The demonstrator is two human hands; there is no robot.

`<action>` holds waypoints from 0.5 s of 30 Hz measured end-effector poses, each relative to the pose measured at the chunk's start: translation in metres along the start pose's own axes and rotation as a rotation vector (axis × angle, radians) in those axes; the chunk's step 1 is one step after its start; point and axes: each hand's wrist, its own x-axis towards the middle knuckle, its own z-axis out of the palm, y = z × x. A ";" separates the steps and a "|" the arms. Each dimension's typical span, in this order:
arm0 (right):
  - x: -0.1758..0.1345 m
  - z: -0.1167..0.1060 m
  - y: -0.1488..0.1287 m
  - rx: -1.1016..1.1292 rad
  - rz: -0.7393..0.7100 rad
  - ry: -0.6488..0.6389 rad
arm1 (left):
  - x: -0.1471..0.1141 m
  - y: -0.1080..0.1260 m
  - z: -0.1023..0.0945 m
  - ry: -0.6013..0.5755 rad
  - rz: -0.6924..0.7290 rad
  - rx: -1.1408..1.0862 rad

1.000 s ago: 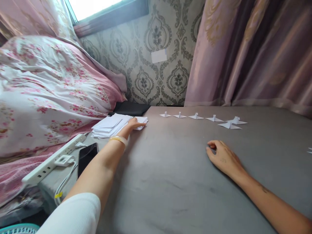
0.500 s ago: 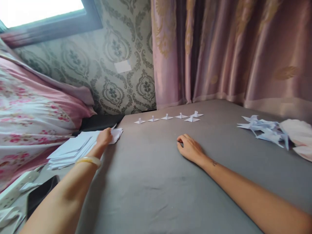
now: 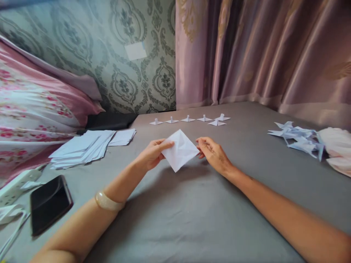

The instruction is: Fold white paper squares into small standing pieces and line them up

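Observation:
A white folded paper square (image 3: 181,149), turned so one corner points at me, is raised over the grey surface. My left hand (image 3: 154,154) pinches its left corner, thumb on top. At the opposite corner is my right hand (image 3: 213,153), its fingers parted and loosely curled around the paper's tip; whether they touch it I cannot tell. Behind, a row of small folded paper pieces (image 3: 188,118) stands on the surface, each with an upright tab. Left of my hands lie a large stack of white paper (image 3: 82,148) and a smaller paper stack (image 3: 123,137).
Several folded paper shapes (image 3: 298,138) are heaped at the right beside a pale cloth (image 3: 338,146). On the left are a black phone (image 3: 51,204), a white power strip (image 3: 19,186) with cables, and a floral cloth (image 3: 41,109). A pink curtain (image 3: 246,54) hangs behind the grey surface (image 3: 186,226).
My left hand has come from the small stack to the middle with a folded paper square. My right hand has stayed near its place, fingers now at the paper's corner. The view has tipped down.

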 end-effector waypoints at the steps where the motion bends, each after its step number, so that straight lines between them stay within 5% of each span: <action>1: -0.003 0.002 -0.002 0.017 0.014 -0.035 | -0.001 -0.008 0.005 -0.014 -0.055 -0.018; 7: -0.009 0.011 0.003 0.036 0.027 -0.187 | 0.004 -0.029 -0.001 -0.033 -0.157 -0.064; 15: -0.008 0.010 0.007 -0.068 0.091 -0.104 | 0.013 -0.034 -0.022 0.082 -0.037 -0.081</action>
